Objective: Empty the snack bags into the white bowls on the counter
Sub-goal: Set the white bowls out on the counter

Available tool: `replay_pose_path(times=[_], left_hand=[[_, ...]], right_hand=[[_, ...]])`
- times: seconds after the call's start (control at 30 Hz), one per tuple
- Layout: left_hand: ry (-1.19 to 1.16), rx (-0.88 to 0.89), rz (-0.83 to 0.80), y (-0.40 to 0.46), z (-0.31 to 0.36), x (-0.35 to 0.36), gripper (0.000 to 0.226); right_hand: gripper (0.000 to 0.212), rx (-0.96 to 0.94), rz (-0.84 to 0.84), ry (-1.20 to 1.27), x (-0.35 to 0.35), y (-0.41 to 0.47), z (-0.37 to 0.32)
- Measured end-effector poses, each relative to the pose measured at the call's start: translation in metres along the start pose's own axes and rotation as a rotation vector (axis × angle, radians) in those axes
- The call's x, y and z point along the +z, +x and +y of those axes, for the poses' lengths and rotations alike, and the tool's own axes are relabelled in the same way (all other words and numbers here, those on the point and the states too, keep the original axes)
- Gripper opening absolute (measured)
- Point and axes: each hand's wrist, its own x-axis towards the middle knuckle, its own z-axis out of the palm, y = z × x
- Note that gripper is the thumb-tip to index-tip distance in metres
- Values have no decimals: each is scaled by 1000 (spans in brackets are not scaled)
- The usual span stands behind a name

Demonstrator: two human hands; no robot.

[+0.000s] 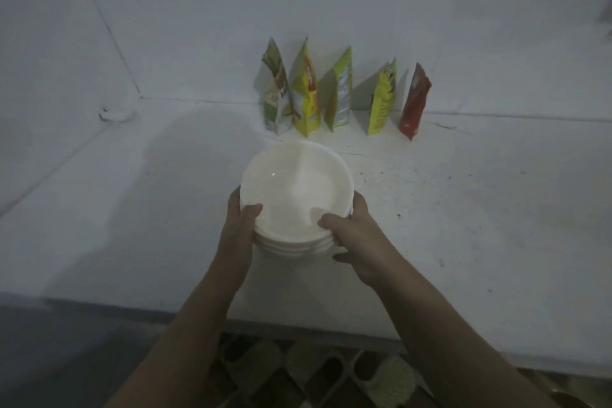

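A stack of white bowls (pixel 296 189) is at the middle of the white counter (pixel 463 225), nested one in another. My left hand (pixel 240 228) grips the stack's left side, thumb over the top rim. My right hand (pixel 356 235) grips its right side, thumb also on the rim. Several snack bags stand upright against the back wall: a green and white bag (pixel 276 93), a yellow bag (pixel 306 93), a light green bag (pixel 341 96), a yellow-green bag (pixel 382 99) and a red bag (pixel 414 103).
A small white object (pixel 114 115) lies on the counter near the left corner. Dark specks dot the counter at the right. The counter's front edge (pixel 298 321) runs below my forearms, with patterned floor tiles (pixel 298 371) beneath it.
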Motion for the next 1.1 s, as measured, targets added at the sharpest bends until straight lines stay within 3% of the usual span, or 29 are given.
replay_pose_path(times=[0.1, 0.23, 0.3, 0.37, 0.47, 0.63, 0.8, 0.97, 1.1], left_hand=[[44, -4, -17, -3, 0, -21, 53], [98, -7, -44, 6, 4, -36, 39], [136, 4, -67, 9, 4, -38, 41], [157, 6, -70, 11, 3, -40, 42], [159, -5, -65, 15, 0, -42, 40], [165, -16, -64, 11, -4, -43, 56], [182, -3, -30, 12, -2, -42, 43], [309, 177, -60, 9, 9, -44, 39], [545, 340, -10, 15, 9, -42, 58]], right_hand=[[57, 4, -20, -79, 11, -3, -4], [39, 35, 87, -184, 8, 14, -29], [31, 61, 26, -238, 7, 21, -43], [34, 80, -32, -312, 10, 24, -54], [41, 46, 15, -378, 19, 30, -60], [55, -243, 174, -264, 31, 35, -33], [55, -611, 283, -374, 40, 32, -21], [58, -918, 332, -430, 45, 21, -21], [58, -947, 459, -324, 46, 6, -27]])
